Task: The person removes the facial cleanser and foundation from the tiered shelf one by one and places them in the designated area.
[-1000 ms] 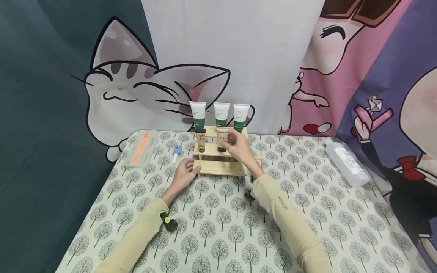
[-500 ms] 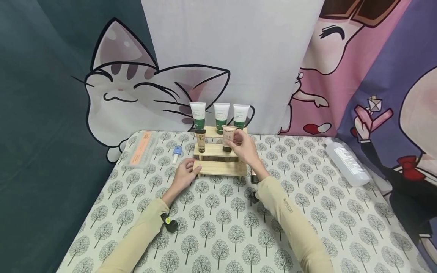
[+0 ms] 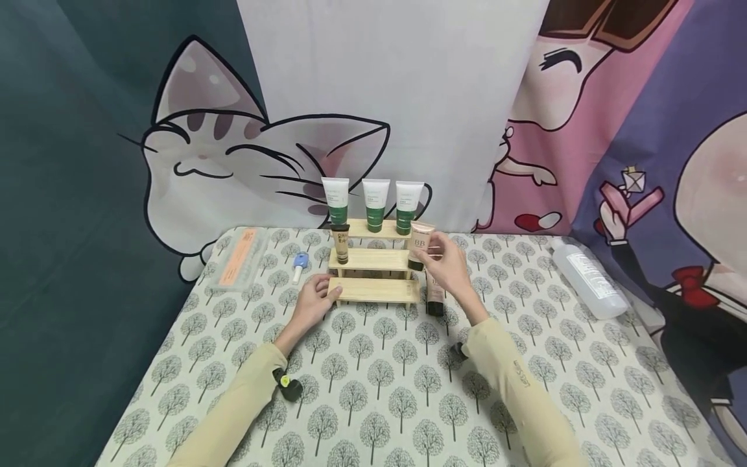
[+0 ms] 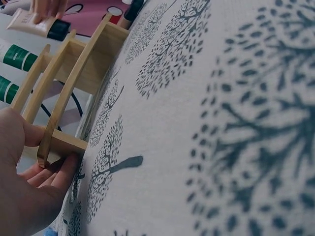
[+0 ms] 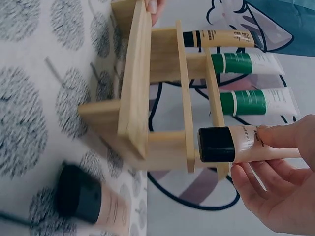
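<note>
My left hand (image 3: 315,299) grips the left end of the three-tier wooden stand (image 3: 376,290), thumb on the lowest shelf and fingers beneath it in the left wrist view. Between thumb and fingers, my right hand (image 3: 448,263) pinches a pink BB cream tube (image 3: 419,241), its black cap (image 5: 216,144) down, held off the stand's right side. A gold tube with a black top (image 3: 341,243) stands at the left of the middle shelf. The top shelf carries three white-and-green tubes (image 3: 375,202). Another pink tube with a black cap (image 3: 434,298) lies on the tablecloth, right of the stand.
Left of the stand lie a small blue-and-white object (image 3: 300,264) and a clear plastic case (image 3: 238,259) with an orange strip. A clear bottle (image 3: 589,277) lies on its side at the far right. Printed curtains (image 3: 397,84) hang behind the tree-patterned tablecloth (image 3: 373,389).
My right hand has lifted the BB cream tube from the middle shelf and carried it right, past the shelf's end. The left hand keeps its hold on the stand. The camera view shifts slightly.
</note>
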Tool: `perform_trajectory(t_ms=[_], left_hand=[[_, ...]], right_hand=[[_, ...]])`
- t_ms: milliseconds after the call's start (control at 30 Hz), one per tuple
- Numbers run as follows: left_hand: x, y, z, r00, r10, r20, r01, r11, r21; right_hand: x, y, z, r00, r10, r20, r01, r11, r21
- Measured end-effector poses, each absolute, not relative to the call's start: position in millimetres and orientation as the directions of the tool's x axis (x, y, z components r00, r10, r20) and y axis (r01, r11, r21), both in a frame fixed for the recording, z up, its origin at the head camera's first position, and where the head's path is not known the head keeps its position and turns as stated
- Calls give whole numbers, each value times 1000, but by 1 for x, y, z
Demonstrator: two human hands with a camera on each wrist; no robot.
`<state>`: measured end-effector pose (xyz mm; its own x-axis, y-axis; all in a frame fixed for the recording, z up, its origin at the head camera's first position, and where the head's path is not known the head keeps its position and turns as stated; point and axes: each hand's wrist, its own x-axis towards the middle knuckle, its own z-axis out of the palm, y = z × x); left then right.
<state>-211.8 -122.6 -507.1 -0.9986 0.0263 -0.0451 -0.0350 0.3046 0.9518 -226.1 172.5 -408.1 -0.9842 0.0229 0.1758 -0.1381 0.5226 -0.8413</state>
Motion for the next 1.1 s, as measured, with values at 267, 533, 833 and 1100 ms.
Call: perform_trajectory(t_ms=[267,533,833,1100], left_hand=[[-212,-123,-510,-999,24,-34,-25,312,950],[-210,-122,-506,-999,21,-31,-23,307,951],[-210,-123,-505,-998,22,-57,-48,292,955],[-210,-123,-505,-998,28,-48,-38,294,955]], right_hand=[[-212,197,-412,-989,51,141,-91,543,-835],[-199,215,-411,-991,55,119,-65,579,-813],[-190,235,-416,-991,65,118,-54,612,-789],[-184,251,-426,-995,74,66,-4,639,-769]])
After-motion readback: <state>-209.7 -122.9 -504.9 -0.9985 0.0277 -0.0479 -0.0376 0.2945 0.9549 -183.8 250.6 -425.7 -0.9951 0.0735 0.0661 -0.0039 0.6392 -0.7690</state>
